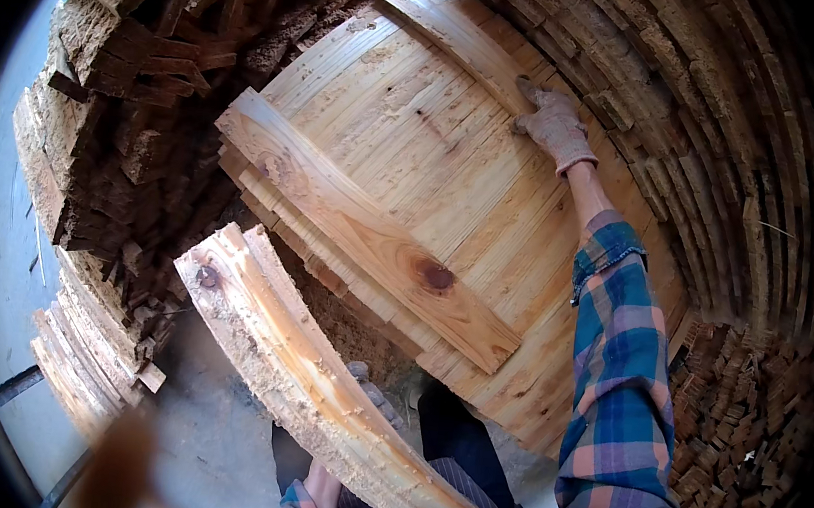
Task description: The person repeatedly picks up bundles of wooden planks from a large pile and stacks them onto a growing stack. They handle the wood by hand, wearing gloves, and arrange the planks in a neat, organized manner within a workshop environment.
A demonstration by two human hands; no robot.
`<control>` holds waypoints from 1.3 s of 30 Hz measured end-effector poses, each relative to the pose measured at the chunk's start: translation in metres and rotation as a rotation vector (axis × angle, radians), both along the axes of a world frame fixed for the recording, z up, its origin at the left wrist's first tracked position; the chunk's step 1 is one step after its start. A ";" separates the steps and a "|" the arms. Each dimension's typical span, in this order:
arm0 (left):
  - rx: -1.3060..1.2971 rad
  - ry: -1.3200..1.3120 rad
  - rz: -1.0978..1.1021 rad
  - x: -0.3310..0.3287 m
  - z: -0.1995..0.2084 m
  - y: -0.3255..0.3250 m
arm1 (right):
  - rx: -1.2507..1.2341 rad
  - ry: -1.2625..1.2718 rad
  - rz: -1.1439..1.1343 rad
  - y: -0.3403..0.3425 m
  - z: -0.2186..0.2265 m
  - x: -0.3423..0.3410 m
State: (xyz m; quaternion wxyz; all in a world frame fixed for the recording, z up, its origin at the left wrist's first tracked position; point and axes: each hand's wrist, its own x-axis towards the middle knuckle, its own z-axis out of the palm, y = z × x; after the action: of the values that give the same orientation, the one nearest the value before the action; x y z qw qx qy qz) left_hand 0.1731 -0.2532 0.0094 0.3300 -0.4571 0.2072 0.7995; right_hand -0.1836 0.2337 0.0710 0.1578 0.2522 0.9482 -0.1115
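Note:
My right hand (558, 130), in a pale knit glove, closes on the near end of a narrow wooden board (459, 41) at the far side of the stack. My left hand (373, 393), also gloved, grips a bundle of rough-edged boards (305, 371) against my body, and most of that hand is hidden behind them. Sawdust clings to the bundle's side. Between my hands, a board with a dark knot (361, 226) lies across the near side of the layered plank stack (413, 124).
Piled lumber with ragged ends (166, 78) rises at the left. A tall wall of stacked boards (729, 118) curves along the right, above many board ends (739, 438). Shorter boards (83, 361) stand at the lower left on the grey floor (209, 411). A blurred brown shape (117, 466) is close by.

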 end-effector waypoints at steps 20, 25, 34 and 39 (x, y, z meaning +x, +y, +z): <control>-0.492 0.806 -0.707 -0.313 0.174 0.180 | -1.298 0.967 -0.564 -0.144 0.019 0.189; -1.315 1.444 -1.296 -0.310 0.117 0.200 | -1.253 0.970 -0.935 -0.140 -0.010 0.144; -1.425 1.396 -1.235 -0.297 0.114 0.203 | -1.133 0.639 -0.682 -0.083 0.058 0.250; -1.337 1.491 -1.174 -0.298 0.094 0.206 | -0.191 0.083 -0.409 0.020 0.073 0.431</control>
State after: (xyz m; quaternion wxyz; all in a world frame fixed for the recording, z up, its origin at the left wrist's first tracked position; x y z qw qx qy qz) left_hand -0.1250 -0.0477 0.1035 0.1390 0.2104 0.9112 0.3256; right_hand 0.2478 0.2534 0.1437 0.1160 0.4183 0.8681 -0.2407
